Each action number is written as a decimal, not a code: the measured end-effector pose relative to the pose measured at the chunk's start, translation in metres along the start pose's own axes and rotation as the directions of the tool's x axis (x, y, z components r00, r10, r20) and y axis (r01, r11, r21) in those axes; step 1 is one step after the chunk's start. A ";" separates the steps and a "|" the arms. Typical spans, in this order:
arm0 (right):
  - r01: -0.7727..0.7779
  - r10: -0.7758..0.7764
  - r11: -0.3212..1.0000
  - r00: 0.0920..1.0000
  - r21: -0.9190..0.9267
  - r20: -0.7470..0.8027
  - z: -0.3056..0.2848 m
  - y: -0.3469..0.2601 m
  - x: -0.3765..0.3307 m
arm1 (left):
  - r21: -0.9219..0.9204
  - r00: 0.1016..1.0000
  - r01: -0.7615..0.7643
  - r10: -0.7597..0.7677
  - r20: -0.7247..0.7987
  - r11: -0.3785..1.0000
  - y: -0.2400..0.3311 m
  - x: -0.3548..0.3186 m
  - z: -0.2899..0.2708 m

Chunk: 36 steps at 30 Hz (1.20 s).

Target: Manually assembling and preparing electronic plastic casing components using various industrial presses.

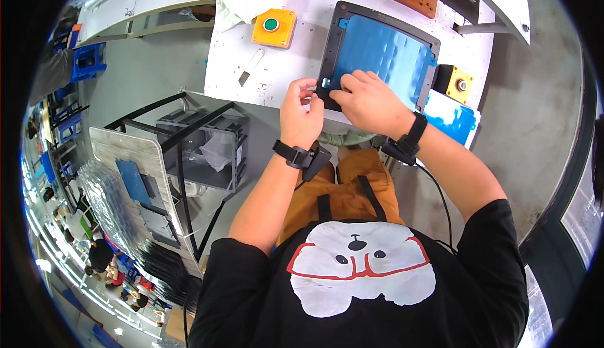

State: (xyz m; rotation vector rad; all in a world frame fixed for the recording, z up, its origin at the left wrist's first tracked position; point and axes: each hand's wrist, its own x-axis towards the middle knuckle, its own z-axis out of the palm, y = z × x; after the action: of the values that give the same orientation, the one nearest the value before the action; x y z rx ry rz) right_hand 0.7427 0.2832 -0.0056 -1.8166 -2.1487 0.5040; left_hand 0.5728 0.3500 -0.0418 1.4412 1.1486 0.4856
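A flat panel with a glossy blue film over it lies in a black frame near the table's front edge. My right hand rests over the frame's near left part, its fingers bent and closed at the film's edge; what is between them is hidden. Beside the frame's near left corner, my left hand is closed with curled fingers, the fingertips close to the black edge. Whatever it may hold is too small to make out. A small light-coloured spot shows at the corner between both hands.
Left of the frame stands a yellow box with a green button, near a white cloth and a small flat blade-like tool. Another yellow button box and blue sheets lie right. A rack stands left.
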 end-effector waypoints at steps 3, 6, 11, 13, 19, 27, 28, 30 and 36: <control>0.023 -0.022 0.999 0.999 -0.030 0.040 -0.002 0.000 0.004 | 0.072 0.995 -0.098 0.099 -0.004 0.993 -0.002 0.001 0.001; 0.063 -0.057 0.997 0.991 -0.042 0.123 -0.005 0.001 0.016 | 0.116 0.979 -0.204 0.205 -0.001 0.972 -0.003 0.001 0.000; 0.259 -0.227 0.961 0.936 -0.092 0.269 -0.008 0.004 0.036 | 0.040 0.979 -0.202 0.202 0.018 0.979 -0.010 0.004 -0.004; 0.433 -0.388 0.890 0.884 -0.142 0.261 -0.007 0.007 0.039 | 0.164 0.945 -0.320 0.304 0.117 0.933 -0.008 0.007 -0.008; 0.545 -0.522 0.832 0.832 -0.099 0.189 -0.014 0.007 0.034 | 0.303 0.882 -0.442 0.349 0.315 0.844 0.000 0.017 -0.024; 0.143 -0.145 0.953 0.989 0.268 -0.012 -0.048 -0.030 -0.049 | 0.463 0.814 -0.576 0.420 0.401 0.674 0.014 0.025 -0.035; 0.020 -0.013 0.953 1.000 0.302 -0.024 -0.054 -0.031 -0.062 | 0.457 0.808 -0.585 0.434 0.399 0.670 0.017 0.026 -0.034; -0.108 0.130 0.934 0.991 0.340 -0.044 -0.058 -0.031 -0.087 | 0.455 0.838 -0.538 0.394 0.377 0.710 0.017 0.026 -0.028; -0.402 0.475 0.763 0.880 0.507 -0.018 -0.051 -0.036 -0.134 | 0.386 0.957 -0.251 0.167 0.238 0.887 0.017 0.014 -0.002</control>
State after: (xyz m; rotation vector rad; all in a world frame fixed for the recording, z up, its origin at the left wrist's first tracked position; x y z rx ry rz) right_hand 0.7557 0.1499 0.0570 -1.9614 -1.3106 0.8969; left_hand 0.5831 0.3652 -0.0301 1.9523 0.9718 0.2428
